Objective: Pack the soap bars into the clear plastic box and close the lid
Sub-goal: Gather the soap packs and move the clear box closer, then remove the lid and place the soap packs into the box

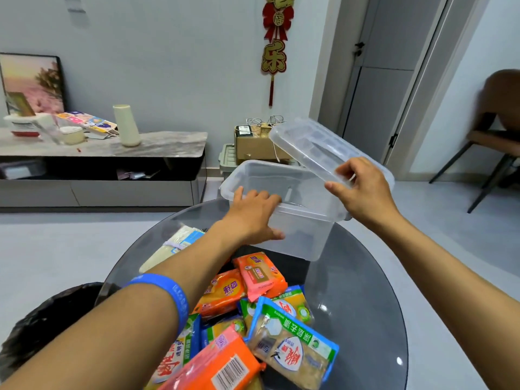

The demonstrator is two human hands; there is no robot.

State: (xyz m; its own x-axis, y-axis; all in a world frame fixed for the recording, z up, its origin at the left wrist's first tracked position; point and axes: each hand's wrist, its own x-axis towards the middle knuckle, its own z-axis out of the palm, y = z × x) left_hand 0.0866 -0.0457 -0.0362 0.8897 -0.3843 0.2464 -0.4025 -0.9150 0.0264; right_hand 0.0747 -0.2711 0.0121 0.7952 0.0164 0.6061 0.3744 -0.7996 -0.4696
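A clear plastic box (298, 235) stands at the far side of a round dark glass table (363, 291), with nothing visible inside it. My left hand (253, 215) grips its near left rim. My right hand (363, 190) holds the clear lid (315, 142), lifted and tilted above the box's right side. Several wrapped soap bars lie piled near me on the table: orange packs (259, 271) and blue-and-green packs (295, 339). My left forearm covers part of the pile.
A pale wrapped bundle (174, 246) lies on the table's left part. A black bag (47, 327) sits low at the left. Behind are a TV cabinet (101, 153) with a vase, a cardboard box (256, 144) on a crate, and a chair (495, 130) at the right.
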